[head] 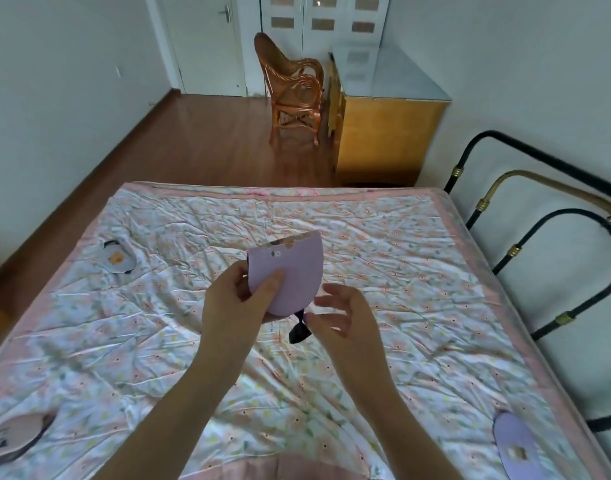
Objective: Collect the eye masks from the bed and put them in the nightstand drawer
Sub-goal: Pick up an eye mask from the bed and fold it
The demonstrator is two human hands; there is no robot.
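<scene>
eye mask (297,271), lilac, gripped in left hand (234,301) above bed (383,244), right hand (342,317) touching its dark strap (296,331), grip there unclear

I see a lilac eye mask (290,271) with a black strap (297,330), a grey mask (118,262) with an orange patch, and a white quilt (366,237) printed with pink flowers, pink-bordered.

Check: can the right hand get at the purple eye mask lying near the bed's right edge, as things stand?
Probably yes. That purple eye mask lies uncovered on the quilt on the right hand's own side, nothing between them. The left hand holds the other purple mask.
</scene>
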